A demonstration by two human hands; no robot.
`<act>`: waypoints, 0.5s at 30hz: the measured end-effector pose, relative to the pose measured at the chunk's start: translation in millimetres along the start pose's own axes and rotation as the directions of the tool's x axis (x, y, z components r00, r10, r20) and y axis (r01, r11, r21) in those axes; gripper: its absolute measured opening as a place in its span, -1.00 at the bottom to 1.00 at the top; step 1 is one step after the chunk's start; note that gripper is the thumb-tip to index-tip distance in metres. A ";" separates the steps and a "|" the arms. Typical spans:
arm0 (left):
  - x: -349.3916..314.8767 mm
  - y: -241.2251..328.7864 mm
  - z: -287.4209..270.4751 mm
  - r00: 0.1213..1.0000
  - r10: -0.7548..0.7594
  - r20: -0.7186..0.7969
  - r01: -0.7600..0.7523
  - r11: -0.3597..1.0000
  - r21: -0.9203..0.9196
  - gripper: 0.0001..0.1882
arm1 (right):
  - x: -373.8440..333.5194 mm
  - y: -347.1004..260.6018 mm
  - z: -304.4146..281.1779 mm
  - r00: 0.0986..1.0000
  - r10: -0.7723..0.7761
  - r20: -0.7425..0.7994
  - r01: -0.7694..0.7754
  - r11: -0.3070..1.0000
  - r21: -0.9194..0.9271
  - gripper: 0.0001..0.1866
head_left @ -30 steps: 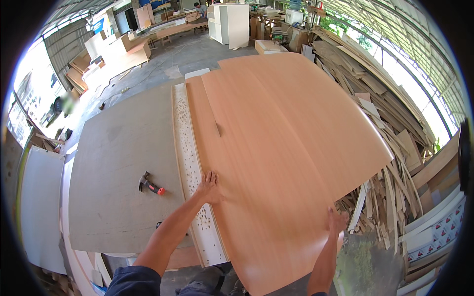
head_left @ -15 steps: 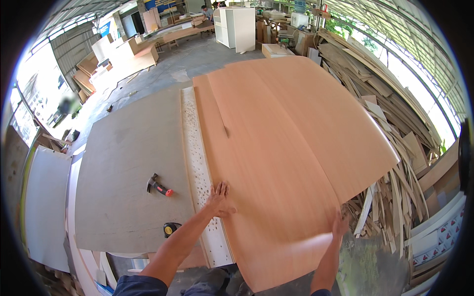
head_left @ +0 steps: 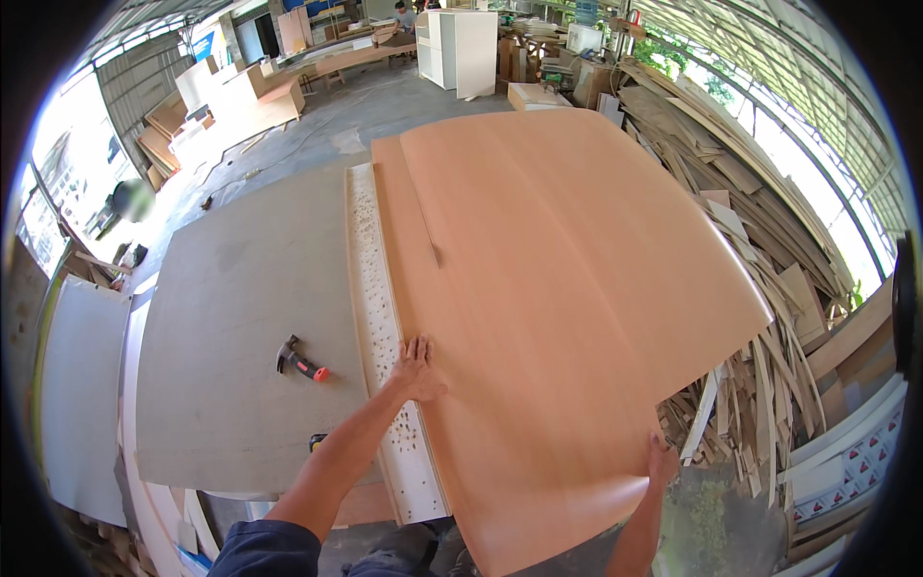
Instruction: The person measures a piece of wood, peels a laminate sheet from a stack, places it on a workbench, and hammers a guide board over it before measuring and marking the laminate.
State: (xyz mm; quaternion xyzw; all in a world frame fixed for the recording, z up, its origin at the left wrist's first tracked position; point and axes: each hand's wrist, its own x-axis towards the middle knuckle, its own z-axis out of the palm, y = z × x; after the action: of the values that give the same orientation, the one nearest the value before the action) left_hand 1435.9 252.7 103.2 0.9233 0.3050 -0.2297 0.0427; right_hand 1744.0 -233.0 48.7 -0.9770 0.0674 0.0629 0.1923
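Observation:
A large, thin wood-grain laminate sheet bows across the middle and right. My left hand lies with fingers stretched on its left edge, beside a white speckled strip. At the sheet's near right edge, my right hand closes its fingers on the rim. A narrow slit or overlapping edge runs down the sheet's upper left part. Left of the strip, a claw hammer with a black and red handle rests on a grey board. Most of a tape measure is hidden behind my left forearm.
Piled offcuts and boards crowd the right side, with narrow strips reaching close to the sheet. A pale panel stands at the left. Farther back are a white cabinet, a long workbench and another person.
My right fingers now show clearly at the sheet's edge. The sheet's long crease has smoothed out. The view has shifted slightly, and my left forearm now covers more of the tape measure.

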 end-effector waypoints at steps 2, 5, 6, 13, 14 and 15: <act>7.7 -7.1 1.1 1.000 -0.003 -0.021 0.002 1.000 -0.014 0.15 | 2.9 -25.0 5.8 0.998 -0.017 -0.063 0.016 1.000 -0.015 -0.09; 8.0 11.3 -1.9 0.998 0.045 -0.033 -0.045 0.999 0.000 0.13 | 13.9 -62.7 12.6 0.989 -0.025 -0.148 0.013 0.996 -0.084 0.03; 3.0 19.2 -1.6 0.996 0.085 -0.022 -0.084 0.996 0.035 0.12 | 18.1 -72.7 15.8 0.987 -0.020 -0.160 -0.001 0.991 -0.132 0.09; -36.1 19.8 12.3 0.996 0.065 -0.066 -0.068 0.996 -0.051 0.12 | 25.0 -104.6 31.7 0.985 -0.147 -0.090 0.161 0.972 0.172 0.10; -31.3 27.3 8.5 0.995 0.074 -0.060 -0.077 0.996 -0.035 0.12 | 39.5 -72.7 39.8 0.967 -0.195 -0.166 0.223 0.961 0.165 0.04; -32.2 24.9 10.5 0.997 0.059 -0.039 -0.060 0.998 -0.018 0.12 | 37.3 -51.7 51.6 0.958 -0.201 -0.206 0.251 0.933 0.258 -0.04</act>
State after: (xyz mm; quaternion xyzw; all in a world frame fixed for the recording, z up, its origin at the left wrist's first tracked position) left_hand 1423.4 212.7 106.8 0.9357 0.2804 -0.2074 0.0525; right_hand 1783.7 -169.8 14.8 -0.9426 -0.0209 -0.0565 0.3284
